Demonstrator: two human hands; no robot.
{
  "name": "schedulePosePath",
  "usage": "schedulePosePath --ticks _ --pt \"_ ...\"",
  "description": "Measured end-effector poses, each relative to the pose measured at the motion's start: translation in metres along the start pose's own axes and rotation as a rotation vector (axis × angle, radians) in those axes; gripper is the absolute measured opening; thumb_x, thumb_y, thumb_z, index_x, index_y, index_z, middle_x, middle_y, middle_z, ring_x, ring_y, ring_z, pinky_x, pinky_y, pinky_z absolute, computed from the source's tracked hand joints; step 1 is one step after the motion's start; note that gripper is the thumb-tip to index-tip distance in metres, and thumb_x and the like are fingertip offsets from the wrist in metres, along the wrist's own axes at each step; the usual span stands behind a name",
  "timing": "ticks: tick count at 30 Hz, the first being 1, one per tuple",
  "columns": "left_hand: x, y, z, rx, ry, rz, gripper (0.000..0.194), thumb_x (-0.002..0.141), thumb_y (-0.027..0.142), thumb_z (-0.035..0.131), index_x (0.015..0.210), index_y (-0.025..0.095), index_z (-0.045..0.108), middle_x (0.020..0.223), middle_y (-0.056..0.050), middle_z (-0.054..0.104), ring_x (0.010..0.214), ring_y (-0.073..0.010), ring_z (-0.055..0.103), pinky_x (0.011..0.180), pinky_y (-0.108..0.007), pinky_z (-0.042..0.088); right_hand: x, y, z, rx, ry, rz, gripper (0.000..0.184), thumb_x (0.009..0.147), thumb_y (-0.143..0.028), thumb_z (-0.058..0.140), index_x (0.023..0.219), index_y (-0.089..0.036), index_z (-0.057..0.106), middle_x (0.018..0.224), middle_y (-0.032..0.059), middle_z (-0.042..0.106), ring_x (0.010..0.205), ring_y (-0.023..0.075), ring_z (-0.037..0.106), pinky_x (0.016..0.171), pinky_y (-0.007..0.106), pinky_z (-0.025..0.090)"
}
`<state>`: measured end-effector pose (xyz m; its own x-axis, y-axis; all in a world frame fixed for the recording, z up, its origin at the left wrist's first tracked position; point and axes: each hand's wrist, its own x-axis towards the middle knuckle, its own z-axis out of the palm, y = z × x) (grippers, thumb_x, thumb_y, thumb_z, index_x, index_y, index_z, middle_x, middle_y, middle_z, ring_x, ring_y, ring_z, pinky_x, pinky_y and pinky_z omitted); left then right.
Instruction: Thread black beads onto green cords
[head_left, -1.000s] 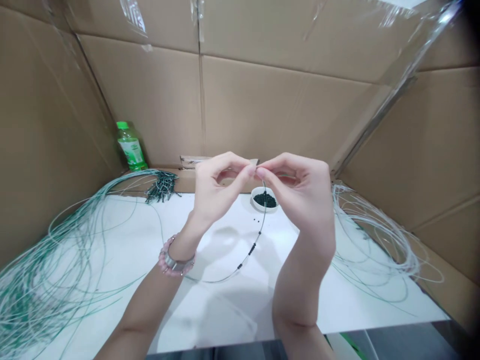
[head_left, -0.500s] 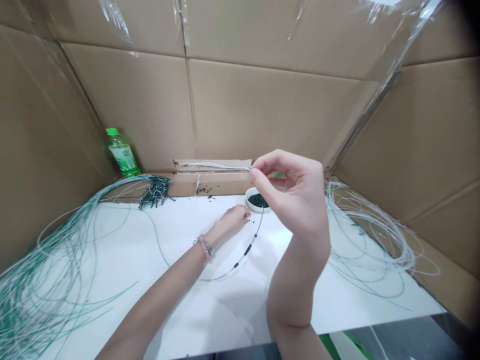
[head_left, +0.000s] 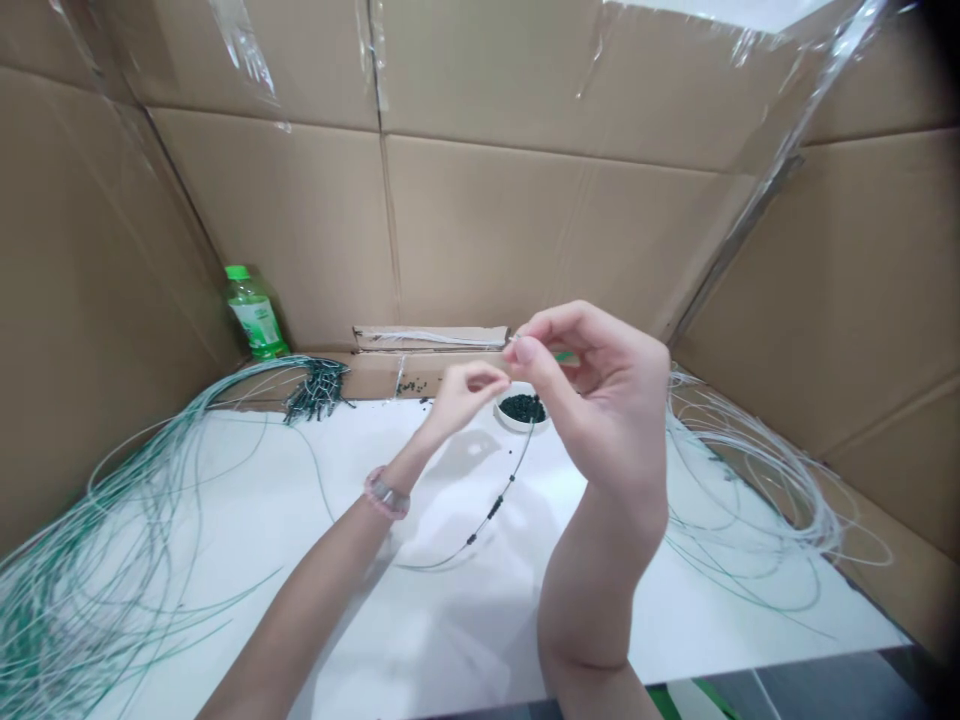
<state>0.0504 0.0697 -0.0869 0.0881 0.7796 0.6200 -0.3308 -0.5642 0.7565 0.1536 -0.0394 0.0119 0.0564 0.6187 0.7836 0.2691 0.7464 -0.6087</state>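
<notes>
A thin grey-green cord [head_left: 523, 452], threaded with small black beads [head_left: 495, 507] in spaced clusters, hangs curved; a round white bowl [head_left: 517, 429] of black beads stands upright on the white tabletop [head_left: 442, 630].

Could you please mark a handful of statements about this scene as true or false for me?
1. The white bowl holds dark beads. True.
2. The bottle has a red cap. False: its cap is green.
3. The right hand pinches a thin cord with dark beads on it. True.
4. The wristband is on the right wrist. False: it is on the left.
5. The left hand lies flat on the white surface. False: it is raised, with thumb and fingers brought together.
</notes>
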Motion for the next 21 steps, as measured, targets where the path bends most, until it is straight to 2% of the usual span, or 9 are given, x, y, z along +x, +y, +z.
schedulePosePath --ticks 2,5,8,12,21 --pt "0.009 0.027 -0.004 -0.059 -0.023 -0.016 0.021 0.071 0.036 0.074 0.074 0.016 0.069 0.070 0.001 0.066 0.061 -0.0073 0.058 0.055 -0.017 0.049 -0.001 0.000 0.003 -0.008 0.047 -0.035 0.008 0.083 -0.011 0.056 0.080 -0.018 0.059 0.082 -0.0004 0.066 0.080 0.0088 0.064 0.062 0.015 0.056" --pt "0.006 0.071 -0.008 -0.267 0.042 -0.011 0.013 0.073 0.033 0.073 0.077 0.021 0.071 0.068 0.005 0.065 0.059 -0.0014 0.057 0.057 -0.009 0.048 -0.003 0.000 0.011 -0.032 0.107 -0.086 0.010 0.083 -0.009 0.055 0.082 -0.019 0.057 0.093 0.0019 0.068 0.092 0.0116 0.065 0.068 0.017 0.058" --pt "-0.005 0.100 -0.004 -0.466 0.034 -0.030 0.009 0.071 0.027 0.076 0.074 0.019 0.071 0.067 0.005 0.066 0.060 -0.0005 0.059 0.058 -0.007 0.050 -0.007 -0.002 0.023 -0.037 0.105 -0.120 0.010 0.082 -0.009 0.055 0.083 -0.019 0.056 0.096 0.0020 0.068 0.094 0.0122 0.065 0.067 0.018 0.058" --pt "-0.011 0.110 0.003 -0.523 0.004 -0.079 0.009 0.068 0.025 0.077 0.072 0.019 0.072 0.066 0.005 0.068 0.058 -0.0009 0.061 0.058 -0.008 0.052 -0.011 -0.005 0.034 -0.043 0.056 -0.161 0.011 0.082 -0.009 0.056 0.085 -0.019 0.057 0.099 0.0007 0.068 0.088 0.0108 0.067 0.068 0.019 0.059" --pt "-0.009 0.107 0.000 -0.365 -0.041 0.007 0.005 0.069 0.030 0.076 0.071 0.026 0.073 0.071 0.004 0.065 0.062 -0.0032 0.060 0.061 -0.011 0.053 -0.013 -0.008 0.033 -0.099 0.076 -0.176 0.012 0.080 -0.010 0.059 0.086 -0.021 0.059 0.096 0.0015 0.069 0.088 0.0131 0.066 0.063 0.021 0.060"
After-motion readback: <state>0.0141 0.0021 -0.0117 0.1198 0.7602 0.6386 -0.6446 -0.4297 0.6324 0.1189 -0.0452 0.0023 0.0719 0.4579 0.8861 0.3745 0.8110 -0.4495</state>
